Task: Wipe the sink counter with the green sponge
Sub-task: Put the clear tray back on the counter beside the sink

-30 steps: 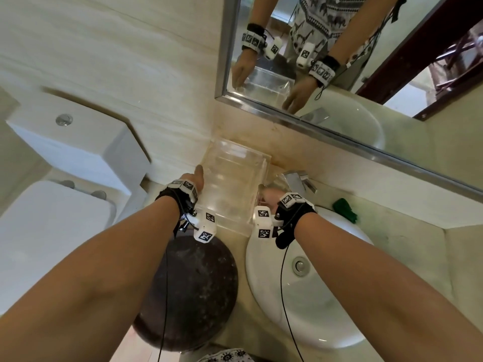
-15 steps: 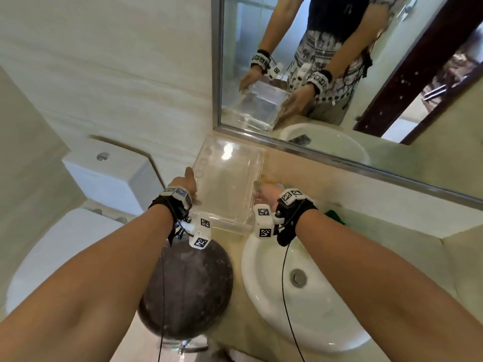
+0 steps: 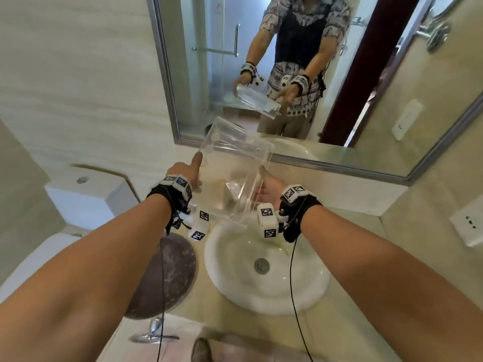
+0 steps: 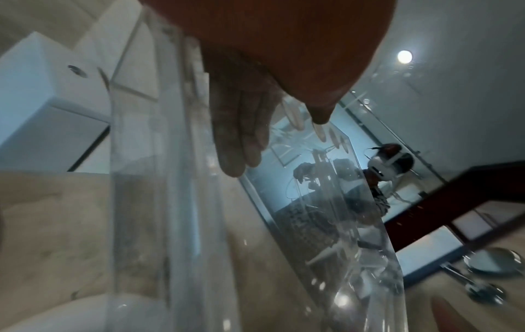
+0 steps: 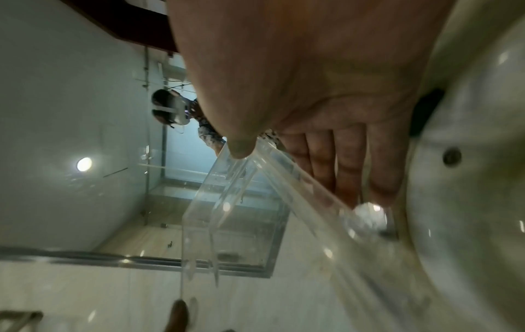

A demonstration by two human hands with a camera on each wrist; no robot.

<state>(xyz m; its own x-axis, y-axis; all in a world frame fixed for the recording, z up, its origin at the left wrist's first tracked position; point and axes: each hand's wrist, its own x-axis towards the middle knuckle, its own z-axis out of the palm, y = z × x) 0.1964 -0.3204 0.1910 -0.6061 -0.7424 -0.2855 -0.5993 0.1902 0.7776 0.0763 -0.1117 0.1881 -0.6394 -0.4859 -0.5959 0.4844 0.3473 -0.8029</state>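
Observation:
Both hands hold a clear plastic box (image 3: 235,163) in the air over the back of the white basin (image 3: 261,291). My left hand (image 3: 192,173) pinches its left wall, thumb on top and fingers (image 4: 241,134) underneath. On the other side my right hand (image 3: 266,184) pinches the right wall the same way, thumb (image 5: 241,148) on the rim. The box (image 5: 227,213) tilts, its far end higher. The beige counter (image 3: 352,257) surrounds the basin. The green sponge is hidden in the head view; a dark patch (image 5: 426,110) beside the basin rim may be it.
A mirror (image 3: 287,61) hangs on the wall behind the counter. A dark round lid (image 3: 167,273) sits left of the basin, with a white toilet tank (image 3: 86,197) further left. A wall socket (image 3: 470,226) is on the right wall. The tap (image 5: 369,215) shows through the box.
Both hands have lifted the clear box off the counter's back left corner and raised it over the basin, tilted. The sponge, seen right of the tap before, is now covered by my right wrist.

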